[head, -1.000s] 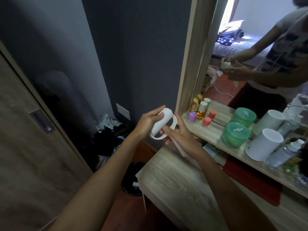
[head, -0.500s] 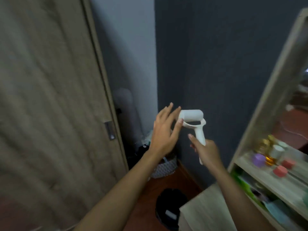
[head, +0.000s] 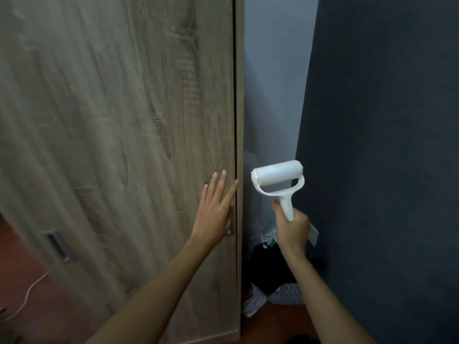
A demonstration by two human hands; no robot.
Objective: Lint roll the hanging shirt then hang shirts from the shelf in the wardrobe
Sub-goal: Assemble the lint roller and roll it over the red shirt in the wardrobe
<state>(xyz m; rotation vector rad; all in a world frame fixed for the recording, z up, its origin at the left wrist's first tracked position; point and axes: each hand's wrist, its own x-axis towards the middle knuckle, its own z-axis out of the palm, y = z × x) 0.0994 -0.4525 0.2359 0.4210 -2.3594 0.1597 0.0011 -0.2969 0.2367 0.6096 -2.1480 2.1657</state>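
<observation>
One lint roller [head: 278,178], upright in the right hand [head: 293,229]: fingers wrapped round the handle, roll above them, w/ its axis roughly level. Left hand [head: 213,214] spread flat, holding nothing, at the right edge of the wardrobe door [head: 111,145]; whether it touches, can't tell.

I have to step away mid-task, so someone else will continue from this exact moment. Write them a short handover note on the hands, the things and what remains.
Left hand: open, fingers spread, flat by the right edge of the closed wardrobe door; I cannot tell if it touches.
Right hand: gripping the handle of the lint roller, roller head up.
No shirts or shelf in view; the wardrobe is shut.
Done: roller in hand.
Left: open the door, roll the hanging shirt, then hang the shelf shirts.
</observation>
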